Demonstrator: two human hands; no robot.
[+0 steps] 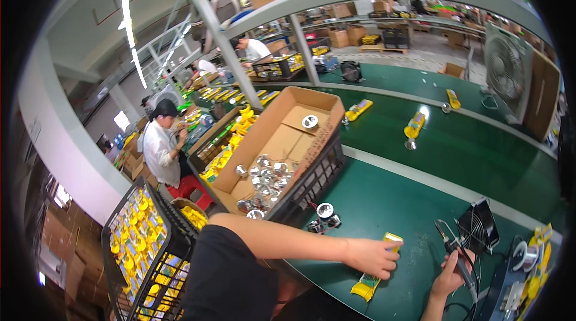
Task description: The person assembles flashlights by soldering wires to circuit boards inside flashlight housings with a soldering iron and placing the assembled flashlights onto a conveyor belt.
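My left hand (371,257) reaches across the green bench with its fingers closed on a yellow plastic housing (363,290). The housing's lower end and a green strip inside show below the hand, and its other end pokes out above the fingertips. To the right, my right hand (451,274) grips a soldering iron (466,274), its dark handle angled up and its bent metal end pointing away from me. Left of my left hand, small silver lamp heads (324,210) with wires rest on the bench.
A cardboard box (288,132) of reflectors stands ahead left. Black crates (157,288) of yellow housings are at lower left. A small black fan (479,227) and a solder spool (525,256) sit at right. Yellow units (415,124) lie on the conveyor. A co-worker (161,148) stands left.
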